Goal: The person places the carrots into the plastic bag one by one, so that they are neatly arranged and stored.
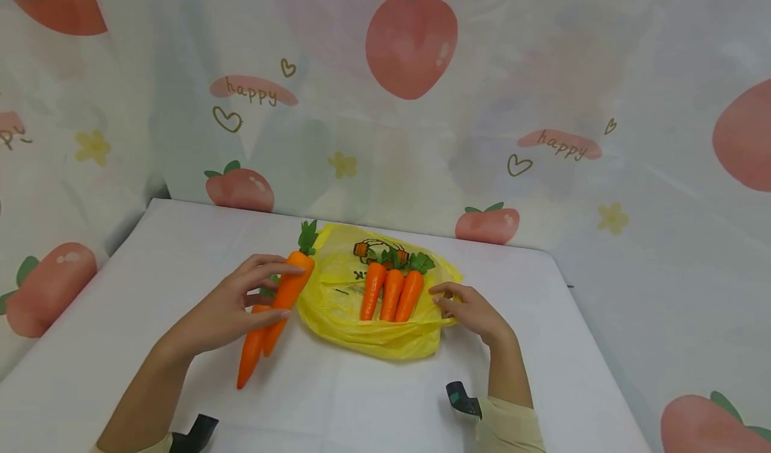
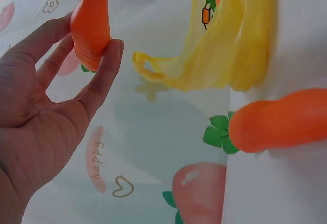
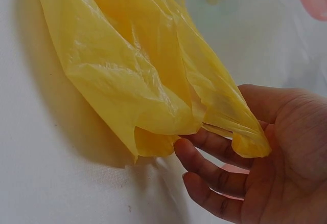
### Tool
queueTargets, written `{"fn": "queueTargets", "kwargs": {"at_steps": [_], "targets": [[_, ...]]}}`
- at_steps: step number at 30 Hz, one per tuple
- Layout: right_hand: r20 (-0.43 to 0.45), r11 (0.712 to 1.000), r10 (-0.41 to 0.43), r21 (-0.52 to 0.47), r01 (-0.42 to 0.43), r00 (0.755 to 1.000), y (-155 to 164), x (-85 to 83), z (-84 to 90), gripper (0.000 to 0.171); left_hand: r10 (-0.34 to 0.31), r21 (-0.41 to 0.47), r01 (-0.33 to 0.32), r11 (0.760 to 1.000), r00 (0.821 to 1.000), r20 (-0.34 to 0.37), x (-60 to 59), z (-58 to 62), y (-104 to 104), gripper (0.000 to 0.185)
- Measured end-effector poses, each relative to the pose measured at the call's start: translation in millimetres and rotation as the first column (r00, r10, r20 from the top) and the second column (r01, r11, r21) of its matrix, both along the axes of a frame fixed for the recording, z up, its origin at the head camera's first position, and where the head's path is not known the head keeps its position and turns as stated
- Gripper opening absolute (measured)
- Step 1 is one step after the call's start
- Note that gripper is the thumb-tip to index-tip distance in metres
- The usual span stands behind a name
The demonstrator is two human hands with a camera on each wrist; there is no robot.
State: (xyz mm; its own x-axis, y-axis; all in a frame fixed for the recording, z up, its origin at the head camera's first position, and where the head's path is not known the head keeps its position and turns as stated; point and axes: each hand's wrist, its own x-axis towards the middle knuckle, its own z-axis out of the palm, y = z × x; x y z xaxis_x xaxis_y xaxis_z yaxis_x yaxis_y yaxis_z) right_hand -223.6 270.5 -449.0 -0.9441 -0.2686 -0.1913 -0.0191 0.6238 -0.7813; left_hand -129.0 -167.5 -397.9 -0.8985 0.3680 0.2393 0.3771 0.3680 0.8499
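My left hand (image 1: 223, 309) pinches an orange toy carrot (image 1: 292, 284) with a green leafy top, held tilted above the table. The left wrist view shows its blunt orange body between thumb and fingers. Partly hidden behind it, a second carrot (image 1: 249, 354) lies on the table. Right of the left hand, a yellow plastic bag (image 1: 328, 292) lies with its mouth toward me. Three carrots (image 1: 393, 294) rest side by side within it. At the bag's right edge, my right hand (image 1: 476, 312) holds the loose plastic between thumb and fingers.
A white cloth covers the table (image 1: 361, 406). Behind it and at both sides hangs a backdrop (image 1: 373, 132) printed with fruit, flowers and hearts. Dark wrist devices (image 1: 462, 398) sit at both sleeves.
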Motion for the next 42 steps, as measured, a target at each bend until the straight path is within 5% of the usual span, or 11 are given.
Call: {"fn": "queueTargets", "kwargs": {"at_steps": [17, 42], "targets": [[0.002, 1.000, 0.002, -0.006, -0.002, 1.000, 1, 0.0, -1.8, 0.032, -0.092, 0.056, 0.092, 0.994, 0.996, 0.007, -12.9, 4.8, 32, 0.054], [-0.002, 1.000, 0.011, 0.006, -0.011, 1.000, 0, -0.1, -0.2, 0.033, -0.119, 0.096, 0.111, 0.989, 0.989, 0.084, -27.7, 1.4, 65, 0.057]]}}
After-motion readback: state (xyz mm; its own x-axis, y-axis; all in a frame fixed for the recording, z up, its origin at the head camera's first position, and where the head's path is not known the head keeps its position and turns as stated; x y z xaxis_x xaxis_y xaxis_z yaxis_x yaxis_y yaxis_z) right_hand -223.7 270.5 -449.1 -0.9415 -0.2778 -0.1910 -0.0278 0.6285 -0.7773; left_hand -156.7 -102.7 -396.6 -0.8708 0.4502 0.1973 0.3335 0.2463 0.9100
